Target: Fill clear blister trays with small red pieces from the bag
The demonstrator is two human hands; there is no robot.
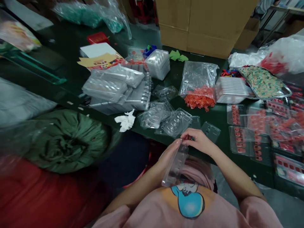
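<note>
A stack of clear plastic blister trays (174, 166) is held upright at the table's near edge, close to my body. Along its left side lies my left hand (168, 152), closed on the stack with the fingers partly hidden behind it. My right hand (196, 141) has its fingers bent and pinched at the stack's top edge. Just beyond my hands, loose clear blister trays (178, 122) lie overlapped on the dark green table (213, 117). A single flat clear tray (211, 131) rests beside my right wrist.
Orange-red plastic pieces (200, 98) spill from a clear bag (198, 74). Stacked clear trays (106, 85) stand at left, near crumpled white tissue (125, 121). Trays filled with red pieces (239, 139) cover the right side. A cardboard box (204, 25) stands behind; a green sack (68, 139) sits at left.
</note>
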